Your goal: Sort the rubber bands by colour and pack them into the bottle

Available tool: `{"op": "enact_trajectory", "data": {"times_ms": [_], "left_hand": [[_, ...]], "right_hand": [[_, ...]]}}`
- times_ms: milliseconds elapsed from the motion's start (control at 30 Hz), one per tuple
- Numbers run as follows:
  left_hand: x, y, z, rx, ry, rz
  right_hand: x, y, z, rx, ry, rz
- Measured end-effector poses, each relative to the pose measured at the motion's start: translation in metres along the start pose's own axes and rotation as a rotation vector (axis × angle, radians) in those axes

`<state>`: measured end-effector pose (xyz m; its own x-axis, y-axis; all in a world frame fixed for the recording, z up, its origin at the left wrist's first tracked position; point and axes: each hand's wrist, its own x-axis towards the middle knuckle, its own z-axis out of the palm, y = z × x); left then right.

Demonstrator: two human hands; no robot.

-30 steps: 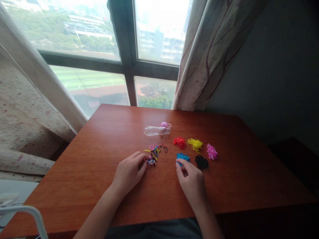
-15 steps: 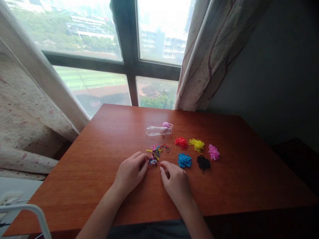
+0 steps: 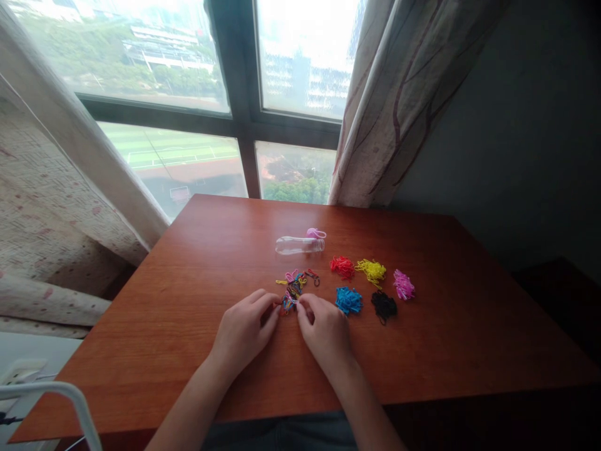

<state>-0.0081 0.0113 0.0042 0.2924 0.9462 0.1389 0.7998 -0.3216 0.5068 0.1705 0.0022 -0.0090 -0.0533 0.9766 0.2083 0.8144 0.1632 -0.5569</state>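
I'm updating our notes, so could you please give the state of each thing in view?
Mixed pile: jumbled colours
Left hand: at mixed pile, grip unclear
Right hand: at mixed pile, grip unclear
Red pile: loosely heaped
Yellow pile: loosely heaped
Blue pile: loosely heaped
Black pile: loosely heaped
Pink pile: loosely heaped
Bottle: lying sideways, apparently uncapped
Pink cap: apparently off, behind bottle
Curtains: parted
Window: apparently shut

The fingers [image 3: 307,302] partly hide the mixed bands [image 3: 294,285].

Patterned curtains [image 3: 404,94], a window [image 3: 241,119] and a wooden desk [image 3: 446,338] suggest a home.
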Motion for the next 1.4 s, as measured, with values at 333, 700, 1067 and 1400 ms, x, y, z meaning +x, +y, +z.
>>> {"op": "enact_trajectory", "data": {"times_ms": [333, 700, 1067, 1400], "left_hand": [[0.0007, 0.0000, -0.0004, 0.009, 0.005, 0.006], [0.0013, -0.0015, 0.0021, 0.021, 0.009, 0.001], [0.0017, -0.0013, 0.0026, 0.016, 0.003, -0.003], [0.0012, -0.0008, 0.0016, 0.030, -0.016, -0.019]], "right_hand": [[-0.0054, -0.0008, -0.0044, -0.019, -0.004, 0.039], [-0.0055, 0.0036, -0.0004, -0.048, -0.001, 0.010], [-0.0065, 0.0006, -0.0028, -0.022, -0.016, 0.020], [-0.0072, 0.0022, -0.0036, -0.006, -0.013, 0.002]]}}
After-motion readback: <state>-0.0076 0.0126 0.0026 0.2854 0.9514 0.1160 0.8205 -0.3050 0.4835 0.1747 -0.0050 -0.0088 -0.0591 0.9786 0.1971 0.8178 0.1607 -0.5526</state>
